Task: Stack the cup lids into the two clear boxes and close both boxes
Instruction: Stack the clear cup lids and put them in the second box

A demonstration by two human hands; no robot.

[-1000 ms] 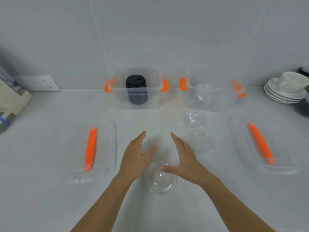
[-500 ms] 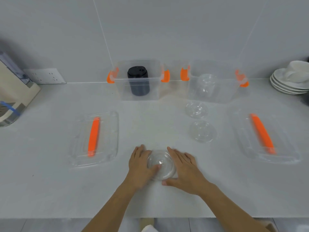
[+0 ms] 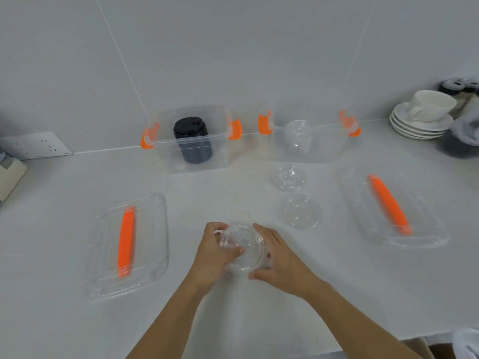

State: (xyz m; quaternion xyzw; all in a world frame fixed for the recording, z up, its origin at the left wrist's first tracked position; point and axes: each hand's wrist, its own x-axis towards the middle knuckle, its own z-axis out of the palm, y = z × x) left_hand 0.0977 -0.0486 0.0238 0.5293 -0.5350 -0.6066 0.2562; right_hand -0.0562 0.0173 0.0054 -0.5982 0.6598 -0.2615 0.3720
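Observation:
A clear dome lid [image 3: 242, 246] is held between my left hand [image 3: 211, 257] and my right hand [image 3: 278, 260], tilted a little above the counter's front middle. Two more clear lids lie to the right, one nearer [image 3: 301, 211] and one farther [image 3: 288, 177]. At the back stand two open clear boxes with orange clips. The left box [image 3: 220, 158] holds a stack of black lids [image 3: 193, 139]. The right box [image 3: 328, 149] holds a stack of clear lids [image 3: 298, 137]. The box covers with orange handles lie flat, one at the left [image 3: 153, 244] and one at the right [image 3: 425, 229].
White saucers with a cup [image 3: 425, 115] stand at the back right beside a dark object [image 3: 464, 141]. A wall socket [image 3: 33, 145] is at the back left, and a beige item [image 3: 10, 177] sits at the left edge. The counter's front edge runs along the bottom right.
My hands closed in on the clear lid, gripped it from both sides and raised it slightly off the counter. The camera view shifted a little.

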